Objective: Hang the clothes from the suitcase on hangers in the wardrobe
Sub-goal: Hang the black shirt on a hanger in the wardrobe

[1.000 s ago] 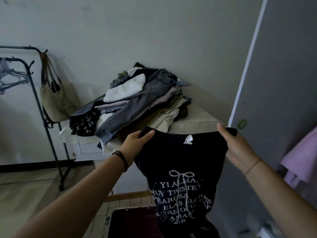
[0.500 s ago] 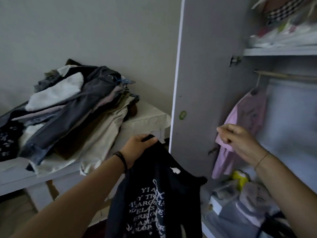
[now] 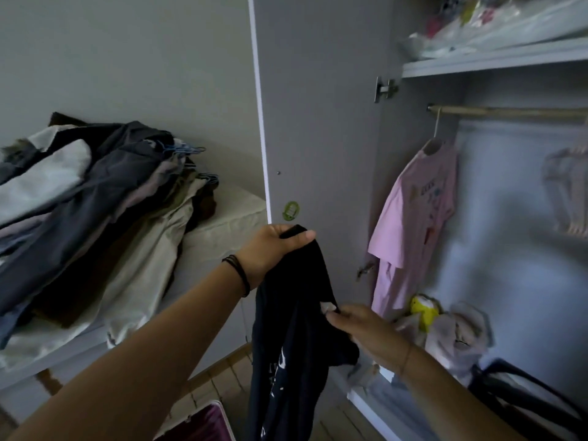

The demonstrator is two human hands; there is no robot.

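A black T-shirt with white lettering (image 3: 292, 338) hangs from my left hand (image 3: 273, 249), which grips one shoulder of it in front of the open wardrobe door (image 3: 318, 122). My right hand (image 3: 369, 335) touches the shirt lower down, near its white neck label, with the fingers fairly straight. Inside the wardrobe a pink T-shirt (image 3: 413, 224) hangs on a hanger from the rail (image 3: 509, 111). Pale empty hangers (image 3: 569, 192) hang blurred at the far right. A corner of the dark red suitcase (image 3: 203, 421) shows at the bottom.
A heap of clothes with blue wire hangers (image 3: 89, 198) lies on a white table (image 3: 229, 211) at left. A shelf (image 3: 496, 58) above the rail holds bagged items. Bags and a yellow object (image 3: 423, 310) sit on the wardrobe floor, beside a black frame (image 3: 521, 393).
My right hand let go of the shirt's shoulder, then dropped back to touch the shirt near its label. The shirt now hangs from my left hand alone. My view turned right toward the wardrobe.
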